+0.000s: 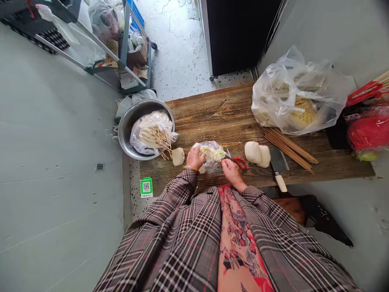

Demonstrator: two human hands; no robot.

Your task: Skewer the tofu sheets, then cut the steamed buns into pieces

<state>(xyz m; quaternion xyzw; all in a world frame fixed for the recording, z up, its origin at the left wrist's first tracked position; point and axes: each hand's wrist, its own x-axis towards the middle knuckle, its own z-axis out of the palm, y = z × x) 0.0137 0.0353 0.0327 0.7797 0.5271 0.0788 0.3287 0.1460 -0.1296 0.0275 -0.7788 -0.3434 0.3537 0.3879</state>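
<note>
Head view: round steel bowl (pixel 123 132) holds pale skewered pieces (pixel 148 136); right of it, left fingers (pixel 195 151), right fingers (pixel 226 164) curl beside pale-yellow shreds (pixel 218 154), grips unclear; rounded white lumps (pixel 252 152) unskewered

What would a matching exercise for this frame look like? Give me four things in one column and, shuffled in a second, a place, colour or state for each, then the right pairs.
Column one
1. Scissors
2. Metal bowl
3. Cleaver
4. Left hand

Column two
A. Has a pale handle and lies beside thin sticks
B. Has a yellowish band at its wrist
C. Red-handled, next to the right hand
D. Silver-coloured, with a plastic bag inside

Right pairs: 1-C, 2-D, 3-A, 4-B
</note>
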